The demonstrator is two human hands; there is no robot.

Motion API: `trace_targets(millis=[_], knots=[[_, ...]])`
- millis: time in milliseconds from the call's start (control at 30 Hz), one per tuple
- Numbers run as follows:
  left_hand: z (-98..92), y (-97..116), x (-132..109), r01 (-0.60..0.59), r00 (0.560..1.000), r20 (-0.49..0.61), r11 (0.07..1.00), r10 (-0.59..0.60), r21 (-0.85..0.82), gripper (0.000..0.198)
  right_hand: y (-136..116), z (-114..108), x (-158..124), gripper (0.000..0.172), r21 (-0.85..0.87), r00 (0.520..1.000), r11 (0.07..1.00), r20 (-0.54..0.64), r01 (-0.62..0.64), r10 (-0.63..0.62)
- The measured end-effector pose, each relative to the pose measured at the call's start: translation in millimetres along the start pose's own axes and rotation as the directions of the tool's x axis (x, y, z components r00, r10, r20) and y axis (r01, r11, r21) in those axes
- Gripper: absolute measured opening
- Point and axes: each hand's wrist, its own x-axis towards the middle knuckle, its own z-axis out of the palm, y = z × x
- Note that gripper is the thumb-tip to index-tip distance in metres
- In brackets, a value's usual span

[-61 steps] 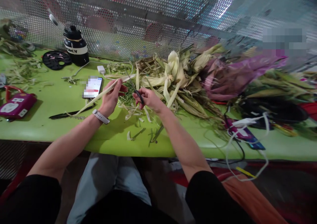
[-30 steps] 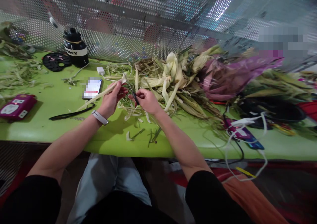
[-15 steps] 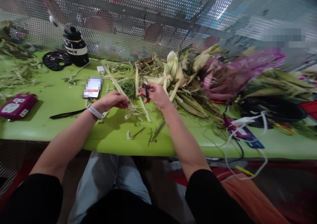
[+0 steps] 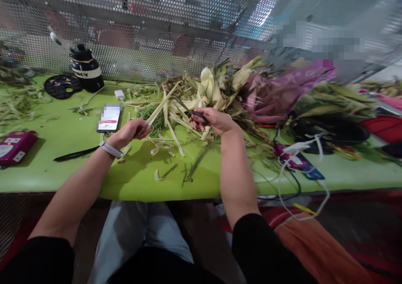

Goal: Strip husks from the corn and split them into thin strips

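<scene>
Pinched in my left hand [image 4: 137, 129] is a pale strip of corn husk [image 4: 161, 105] that slants up to the right. My right hand [image 4: 213, 120] has its fingers in the handles of dark scissors [image 4: 185, 105], whose blades point up and left, apart from the strip's lower end. Behind both hands lies a heap of dry corn husks [image 4: 209, 85]. A small pile of thin green strands [image 4: 154, 118] sits just past my left hand. Cut husk scraps [image 4: 158, 145] are scattered on the green tabletop [image 4: 138, 179] below the hands.
Left of my hands lie a phone [image 4: 109, 118], a black strap [image 4: 75, 153] and a magenta power socket box [image 4: 19, 147]. A black bottle [image 4: 86, 70] stands at the back. To the right are a purple plastic bag [image 4: 270, 93], white cables [image 4: 318, 150] and another phone [image 4: 306, 166].
My left hand has drawn left with its strip, now slanting up to the right. My right hand has moved right with the scissors, whose blades tilt further left. The view has shifted slightly.
</scene>
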Motion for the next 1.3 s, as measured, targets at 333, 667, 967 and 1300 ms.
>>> trace_targets(millis=[333, 667, 967, 1300], knots=[[0.1, 0, 2, 0.078, 0.995, 0.058, 0.997, -0.078, 0.011, 0.034, 6, -7, 3, 0.048, 0.005, 0.999, 0.999, 0.002, 0.044, -0.044], [-0.6, 0, 1, 0.105, 0.990, 0.084, 0.993, -0.109, 0.060, 0.036, 0, 0, 4, 0.047, -0.051, 0.991, 0.997, -0.115, 0.063, -0.068], [0.7, -9, 5, 0.009, 0.994, -0.108, 0.990, -0.025, -0.140, 0.026, 25, 0, 20, 0.036, -0.217, 0.976, 0.973, -0.219, -0.073, 0.024], [1.2, -8, 5, -0.059, 0.983, -0.179, 0.979, 0.024, -0.195, 0.027, 6, 17, 13, 0.051, -0.074, 0.996, 0.997, -0.088, -0.016, 0.010]])
